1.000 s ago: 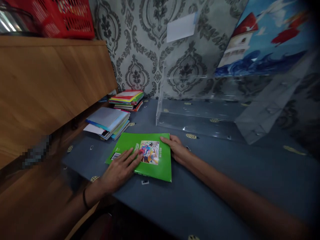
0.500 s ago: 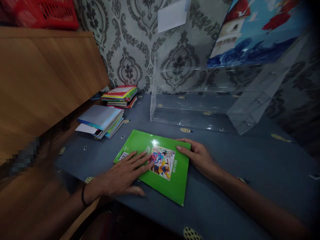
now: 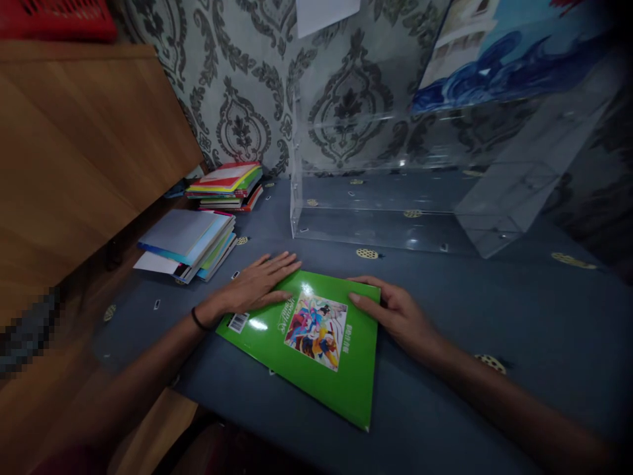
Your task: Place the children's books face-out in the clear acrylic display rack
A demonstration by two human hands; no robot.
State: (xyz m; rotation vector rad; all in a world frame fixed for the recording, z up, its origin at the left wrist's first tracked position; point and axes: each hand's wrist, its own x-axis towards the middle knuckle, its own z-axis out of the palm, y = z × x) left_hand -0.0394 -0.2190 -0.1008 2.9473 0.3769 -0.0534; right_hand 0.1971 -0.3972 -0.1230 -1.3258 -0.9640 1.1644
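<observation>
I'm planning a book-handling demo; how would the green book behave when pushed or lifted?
The green book probably slides easily, since light glares off it. It may flex when lifted, looking thin. Broad and flat, it seems unlikely to roll.

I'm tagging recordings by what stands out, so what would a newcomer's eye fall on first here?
Probably the bright green book on the table, with the left hand spread over its far left edge and the right hand holding its far right corner. Next, perhaps, the blue-wave picture at upper right and the red basket at top left.
</observation>
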